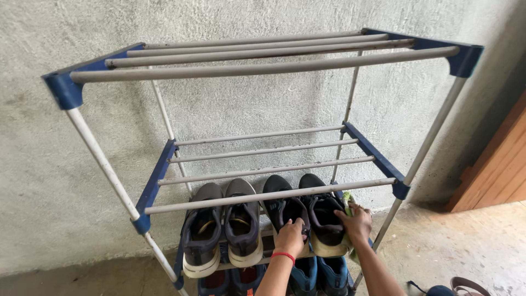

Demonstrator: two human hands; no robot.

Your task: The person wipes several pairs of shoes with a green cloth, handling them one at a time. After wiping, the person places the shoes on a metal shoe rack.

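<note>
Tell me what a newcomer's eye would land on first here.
The tall shoe rack with blue corner joints and grey bars fills the view against a rough wall, its upper two tiers bare. Lower down, the left hand and right hand rest on a black pair of sneakers, beside a grey pair.

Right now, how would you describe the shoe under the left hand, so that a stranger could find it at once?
Find the shoe rack with blue corners against the grey wall, then its third shelf from the top, where four shoes stand in a row. The left hand, with a red band on its wrist, rests on the black shoe, third from the left. Unlike the grey pair beside it, it is black.
</note>
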